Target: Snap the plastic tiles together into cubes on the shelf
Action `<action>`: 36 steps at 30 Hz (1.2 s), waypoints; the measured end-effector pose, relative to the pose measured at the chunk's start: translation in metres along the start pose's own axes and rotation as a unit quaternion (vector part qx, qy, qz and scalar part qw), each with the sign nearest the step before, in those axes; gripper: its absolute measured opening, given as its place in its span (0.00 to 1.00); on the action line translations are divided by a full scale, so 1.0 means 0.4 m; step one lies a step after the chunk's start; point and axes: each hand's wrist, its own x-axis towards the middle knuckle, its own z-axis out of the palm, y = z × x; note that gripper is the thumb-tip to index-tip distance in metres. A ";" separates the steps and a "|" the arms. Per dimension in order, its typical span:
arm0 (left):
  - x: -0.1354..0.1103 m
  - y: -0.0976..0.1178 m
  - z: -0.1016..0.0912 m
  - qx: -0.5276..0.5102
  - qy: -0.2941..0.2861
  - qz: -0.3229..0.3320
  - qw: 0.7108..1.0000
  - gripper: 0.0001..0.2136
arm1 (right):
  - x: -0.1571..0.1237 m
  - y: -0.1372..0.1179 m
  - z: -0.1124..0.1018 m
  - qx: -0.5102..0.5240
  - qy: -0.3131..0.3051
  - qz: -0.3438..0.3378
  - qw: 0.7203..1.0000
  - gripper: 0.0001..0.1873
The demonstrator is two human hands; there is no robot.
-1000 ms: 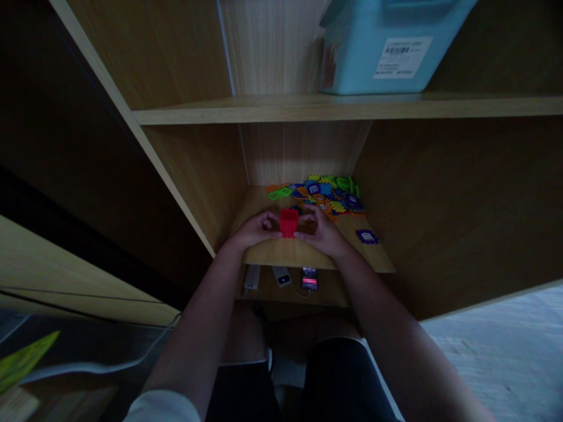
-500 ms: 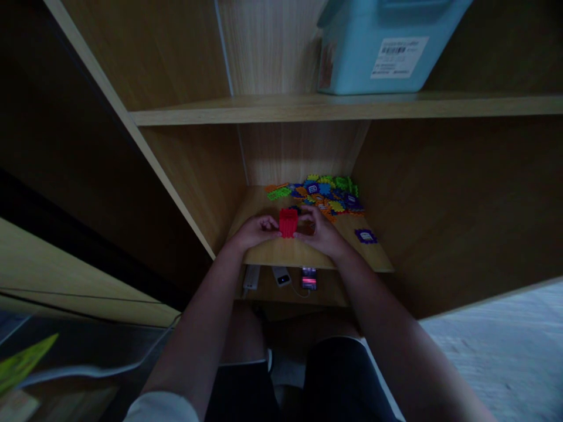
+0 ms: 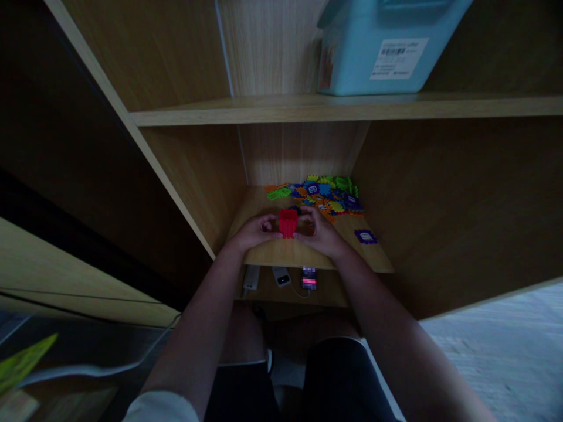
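Note:
A red block of toothed plastic pieces (image 3: 288, 223) stands on the low wooden shelf (image 3: 281, 253), held from both sides. My left hand (image 3: 255, 230) is curled against its left face and my right hand (image 3: 321, 231) grips its right face, both closed on it. Just behind lies a heap of colourful interlocking tiles (image 3: 323, 194) in green, orange, blue and purple. One purple tile (image 3: 366, 236) lies apart to the right of my right hand.
A light blue plastic bin (image 3: 382, 47) with a barcode label sits on the upper shelf (image 3: 308, 108). Under the low shelf are a white adapter (image 3: 252, 276), a small white device (image 3: 281, 276) and a lit phone (image 3: 309, 278). Wooden cabinet walls close in both sides.
Almost nothing has moved: both hands stay closed on the red block, with only a slight shift of the fingers and of the camera.

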 end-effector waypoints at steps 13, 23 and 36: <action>0.000 0.009 0.001 0.002 -0.001 -0.001 1.000 0.32 | 0.000 -0.002 0.002 0.007 -0.001 0.004 1.000 0.41; 0.000 0.012 0.002 0.005 -0.009 0.003 1.000 0.31 | 0.001 -0.005 0.003 0.002 -0.003 0.008 1.000 0.41; 0.000 0.016 0.003 0.001 -0.009 -0.001 1.000 0.29 | 0.001 -0.001 0.004 0.004 -0.008 0.012 1.000 0.41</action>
